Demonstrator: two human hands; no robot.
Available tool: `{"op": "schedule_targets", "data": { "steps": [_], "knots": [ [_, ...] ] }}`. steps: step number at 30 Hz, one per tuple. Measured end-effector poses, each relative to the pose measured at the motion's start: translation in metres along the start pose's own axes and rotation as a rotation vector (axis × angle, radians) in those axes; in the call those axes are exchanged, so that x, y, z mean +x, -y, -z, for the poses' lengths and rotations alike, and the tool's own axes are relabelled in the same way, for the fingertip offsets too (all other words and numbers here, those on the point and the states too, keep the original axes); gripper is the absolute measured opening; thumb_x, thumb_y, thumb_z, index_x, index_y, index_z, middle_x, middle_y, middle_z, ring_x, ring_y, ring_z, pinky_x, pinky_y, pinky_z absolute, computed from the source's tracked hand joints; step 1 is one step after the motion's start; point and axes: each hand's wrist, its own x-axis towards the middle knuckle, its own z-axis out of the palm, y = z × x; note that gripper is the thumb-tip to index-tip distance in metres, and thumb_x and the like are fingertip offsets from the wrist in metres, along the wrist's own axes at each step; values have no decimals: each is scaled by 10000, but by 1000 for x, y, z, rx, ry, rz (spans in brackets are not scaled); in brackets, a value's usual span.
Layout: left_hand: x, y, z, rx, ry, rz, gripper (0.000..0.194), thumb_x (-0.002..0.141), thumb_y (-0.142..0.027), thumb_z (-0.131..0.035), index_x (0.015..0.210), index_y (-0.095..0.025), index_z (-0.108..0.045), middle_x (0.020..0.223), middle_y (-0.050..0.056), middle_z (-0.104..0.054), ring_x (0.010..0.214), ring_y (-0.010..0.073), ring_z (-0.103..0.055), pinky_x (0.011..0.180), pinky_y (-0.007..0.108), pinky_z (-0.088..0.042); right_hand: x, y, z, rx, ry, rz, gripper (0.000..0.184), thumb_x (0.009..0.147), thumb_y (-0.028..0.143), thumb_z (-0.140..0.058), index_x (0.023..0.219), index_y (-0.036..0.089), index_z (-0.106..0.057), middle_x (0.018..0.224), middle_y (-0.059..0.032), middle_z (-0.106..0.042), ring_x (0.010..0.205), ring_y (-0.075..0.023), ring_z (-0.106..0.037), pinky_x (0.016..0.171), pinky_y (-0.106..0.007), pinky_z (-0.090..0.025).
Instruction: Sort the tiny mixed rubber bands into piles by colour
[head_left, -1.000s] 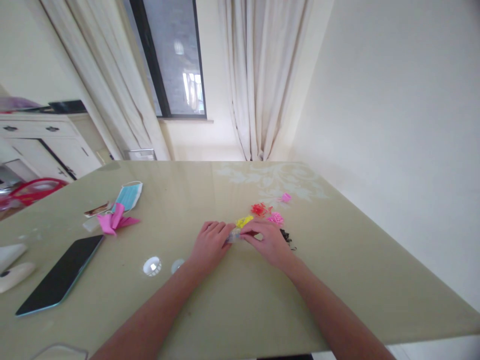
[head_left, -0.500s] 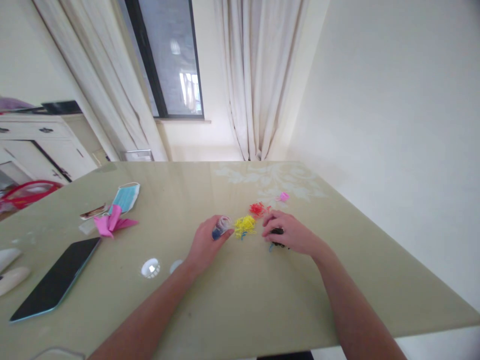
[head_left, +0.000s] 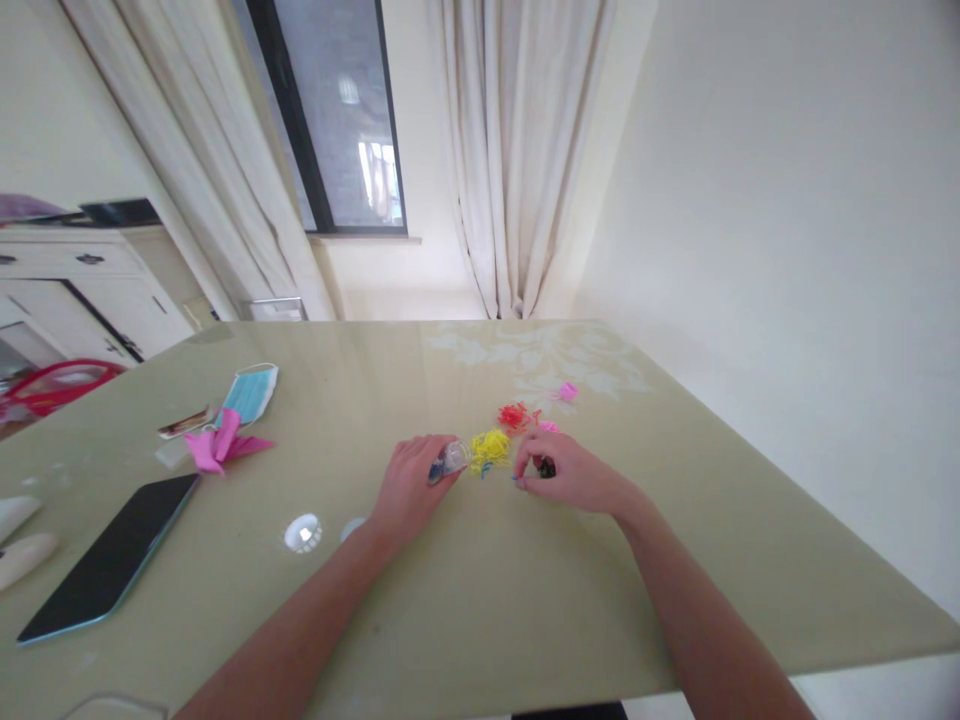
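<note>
My left hand [head_left: 405,490] is wrapped round a small clear container [head_left: 454,457] tipped on its side, its mouth to the right and something dark blue inside. Just right of that mouth lies a pile of yellow bits [head_left: 491,447], which look like small rubber bands, with a few blue ones [head_left: 486,468] at its near edge. My right hand [head_left: 577,475] pinches a tiny blue band [head_left: 515,478] between thumb and finger. Beneath its curled fingers a black clump [head_left: 547,467] shows in part. Red bands [head_left: 514,416] lie behind the yellow pile, and pink ones [head_left: 549,427] peek out beyond my right hand.
Another pink clump [head_left: 568,391] sits farther back. On the left are a tablet [head_left: 112,555], a pink folded paper [head_left: 221,445], a face mask [head_left: 251,392] and a clear round lid [head_left: 303,534]. A wall [head_left: 810,300] runs along the table's right side.
My right hand has shifted slightly left, its thumb and finger now closed on a tiny blue band. My left hand has turned the container so its mouth faces more to the right.
</note>
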Motion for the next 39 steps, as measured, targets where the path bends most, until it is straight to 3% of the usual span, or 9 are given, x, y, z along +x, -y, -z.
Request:
{"op": "schedule_targets", "data": {
  "steps": [4, 7, 10, 17, 21, 24, 29, 34, 39],
  "knots": [
    [1, -4, 0, 1, 39, -29, 224, 915, -237, -711, 1137, -249, -676, 1094, 33, -773, 994, 249, -691, 896, 380, -468, 15, 12, -26, 380, -229, -19, 129, 863, 315, -748, 849, 191, -716, 756, 3, -670, 675, -142, -584, 637, -272, -459],
    [1, -6, -1, 0, 58, -50, 224, 916, -220, -705, 1136, -250, -671, 1099, 30, -775, 1004, 248, -694, 903, 385, -463, 23, 17, -47, 600, -284, -14, 194, 833, 369, -796, 857, 196, -712, 788, -6, -702, 713, -156, -642, 682, -290, -514],
    [0, -5, -2, -2, 65, -58, 222, 918, -224, -707, 1136, -245, -667, 1104, 34, -775, 1006, 247, -695, 910, 392, -462, 26, 18, -58, 643, -317, -33, 219, 823, 400, -814, 856, 200, -730, 793, -18, -720, 734, -172, -662, 718, -316, -539],
    [1, -6, -1, -10, 77, -59, 251, 908, -223, -719, 1152, -247, -670, 1116, 35, -775, 1016, 253, -694, 923, 405, -471, 25, 11, -57, 455, -343, 28, 167, 873, 387, -775, 884, 229, -829, 871, -41, -679, 731, -166, -591, 633, -291, -461],
    [3, -10, 0, -110, 32, 68, 226, 931, -334, -708, 1130, -234, -667, 1071, 42, -776, 968, 245, -700, 888, 383, -505, 23, 7, -48, 270, -405, -4, 159, 908, 341, -726, 889, 217, -824, 813, -28, -617, 686, -156, -530, 611, -287, -423],
    [4, -10, 0, -157, -4, 144, 275, 948, -422, -679, 1138, -225, -658, 1042, 44, -772, 940, 237, -700, 864, 366, -526, 23, 5, -46, 98, -318, -13, 82, 861, 245, -764, 904, 207, -823, 814, -19, -610, 665, -142, -520, 623, -281, -422],
    [4, -9, -2, -137, -22, 108, 268, 942, -424, -675, 1124, -228, -674, 1052, 52, -769, 956, 242, -702, 898, 382, -531, 23, 0, -48, 0, -202, -41, 111, 878, 153, -731, 951, 192, -805, 862, -27, -650, 664, -138, -571, 665, -282, -472],
    [7, -8, 1, -177, -59, 191, 276, 943, -451, -664, 1101, -225, -658, 955, 39, -757, 865, 223, -700, 819, 354, -544, 22, -3, -50, -226, -178, -52, 130, 898, 132, -719, 982, 204, -788, 990, -61, -691, 885, -211, -660, 825, -339, -512],
    [9, -5, 2, -189, -57, 237, 268, 943, -454, -658, 1067, -216, -655, 891, 28, -732, 798, 208, -678, 760, 330, -528, 23, -2, -55, -339, -123, -74, 104, 901, 192, -753, 1000, 194, -787, 1070, -84, -693, 1029, -257, -661, 939, -382, -505]
  ]
}}
